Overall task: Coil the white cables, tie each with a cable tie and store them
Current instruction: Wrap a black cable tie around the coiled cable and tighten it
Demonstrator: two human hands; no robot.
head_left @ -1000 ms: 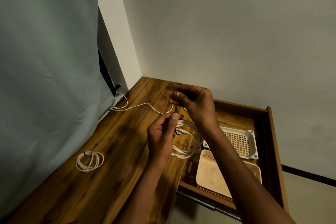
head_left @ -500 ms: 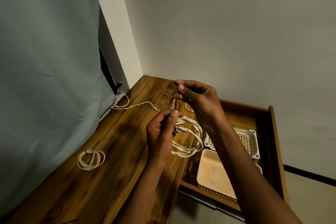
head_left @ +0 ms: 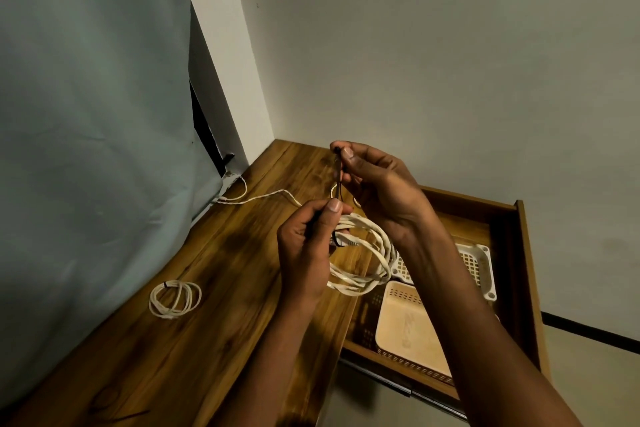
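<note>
White cables come first: at the bench's left edge one coil (head_left: 175, 298) lies flat, already tied. A loose cable (head_left: 263, 197) trails along the far edge toward the left corner. Our left hand (head_left: 306, 253) pinches the second coil (head_left: 360, 258) above the bench's right edge, its loops hanging toward the open drawer (head_left: 519, 218). Our right hand (head_left: 377, 184) grips the dark cable tie (head_left: 337, 177), long axis upright. We judge we are mid-tying; next we pull it tight, keeping the loops gathered.

A plain room corner: wooden desk (head_left: 214, 288), open drawer (head_left: 519, 253), bare walls (head_left: 433, 62).
</note>
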